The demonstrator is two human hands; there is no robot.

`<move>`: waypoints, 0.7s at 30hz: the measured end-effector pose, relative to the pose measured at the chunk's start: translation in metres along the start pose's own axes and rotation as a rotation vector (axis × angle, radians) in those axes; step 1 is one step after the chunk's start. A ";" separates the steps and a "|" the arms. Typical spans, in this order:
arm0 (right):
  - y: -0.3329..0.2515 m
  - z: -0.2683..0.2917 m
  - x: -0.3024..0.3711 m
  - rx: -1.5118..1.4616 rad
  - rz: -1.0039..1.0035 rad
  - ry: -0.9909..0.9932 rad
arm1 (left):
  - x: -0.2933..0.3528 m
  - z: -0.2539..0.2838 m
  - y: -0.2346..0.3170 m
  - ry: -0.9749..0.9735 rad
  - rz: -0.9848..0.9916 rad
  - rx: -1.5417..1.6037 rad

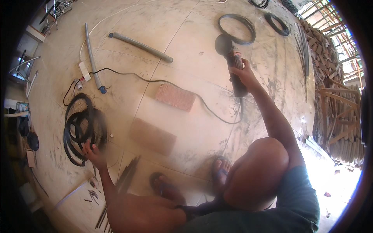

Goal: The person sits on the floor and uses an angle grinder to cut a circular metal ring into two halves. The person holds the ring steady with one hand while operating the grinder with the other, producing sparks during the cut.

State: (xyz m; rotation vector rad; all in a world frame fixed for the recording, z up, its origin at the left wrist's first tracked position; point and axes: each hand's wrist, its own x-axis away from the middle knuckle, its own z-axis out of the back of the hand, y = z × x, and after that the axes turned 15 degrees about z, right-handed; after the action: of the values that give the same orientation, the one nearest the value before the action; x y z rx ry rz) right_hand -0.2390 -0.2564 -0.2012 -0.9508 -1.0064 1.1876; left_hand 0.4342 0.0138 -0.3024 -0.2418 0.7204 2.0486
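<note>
At the right, my right hand (243,75) is closed round the dark body of an angle grinder (234,62), held off the floor with its round head pointing away from me. A black cord (210,110) hangs from its rear end. My left hand (93,154) is at the near side of a heap of black coils (79,126). Its fingers are bent about a coil whose right side is blurred; the palm side is hidden. Two reddish bricks lie between my hands: a far brick (175,97) and a near brick (152,136).
The cord runs to a white extension socket (84,71). Two grey pipes, one straight (142,47) and one bent (92,58), lie farther off. Thin dark rods (126,176) lie by my left foot. More coils (237,29) are at the back, and stacked wood (324,50) lines the right.
</note>
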 end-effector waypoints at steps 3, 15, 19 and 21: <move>0.000 0.001 -0.001 -0.036 -0.022 -0.013 | 0.016 0.001 0.000 -0.069 0.098 0.165; 0.035 0.014 -0.015 0.000 -0.076 -0.176 | 0.122 0.000 0.059 -0.251 -0.038 0.344; 0.049 0.031 -0.012 -0.147 -0.145 -0.167 | 0.158 0.002 0.110 -0.485 -0.062 0.464; 0.061 0.039 -0.018 -0.226 -0.225 -0.179 | 0.159 0.012 0.135 -0.632 -0.011 0.447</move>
State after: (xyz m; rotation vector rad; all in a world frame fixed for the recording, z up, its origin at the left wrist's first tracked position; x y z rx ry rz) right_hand -0.2943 -0.2644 -0.2508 -0.8891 -1.3766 0.9962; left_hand 0.2355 0.0789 -0.3084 0.6273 0.7369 1.7444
